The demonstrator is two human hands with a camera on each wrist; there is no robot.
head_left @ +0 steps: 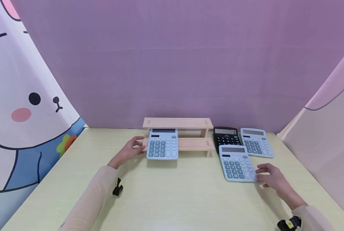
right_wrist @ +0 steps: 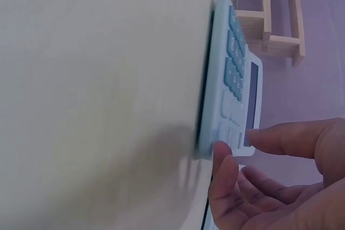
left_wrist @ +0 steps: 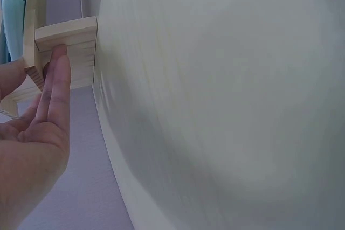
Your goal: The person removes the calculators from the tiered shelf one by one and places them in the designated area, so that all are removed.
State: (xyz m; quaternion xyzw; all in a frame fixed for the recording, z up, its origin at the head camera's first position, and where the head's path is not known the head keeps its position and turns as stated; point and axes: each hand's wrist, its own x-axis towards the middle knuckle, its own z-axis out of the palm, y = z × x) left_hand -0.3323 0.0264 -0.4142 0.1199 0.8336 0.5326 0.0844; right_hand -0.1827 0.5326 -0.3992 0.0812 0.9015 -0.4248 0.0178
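Note:
A light blue calculator (head_left: pixel 162 149) leans face out on a two-step wooden rack (head_left: pixel 192 144). My left hand (head_left: pixel 130 149) holds the left end of the rack's lower shelf. In the left wrist view, the thumb (left_wrist: pixel 12 76) lies on the calculator's side of that shelf, the other fingers (left_wrist: pixel 60 79) on its underside. Flat on the table lies a second light blue calculator (head_left: pixel 237 163). Beside its lower right corner is my right hand (head_left: pixel 271 178), fingertips at the edge, thumb (right_wrist: pixel 285 137) apart from the fingers.
Behind the front calculator, a black calculator (head_left: pixel 226 134) and another light blue one (head_left: pixel 257 142) lie on the pale table (head_left: pixel 172 202). A purple backdrop (head_left: pixel 177 64) rises at the back edge; printed cloths hang on both sides.

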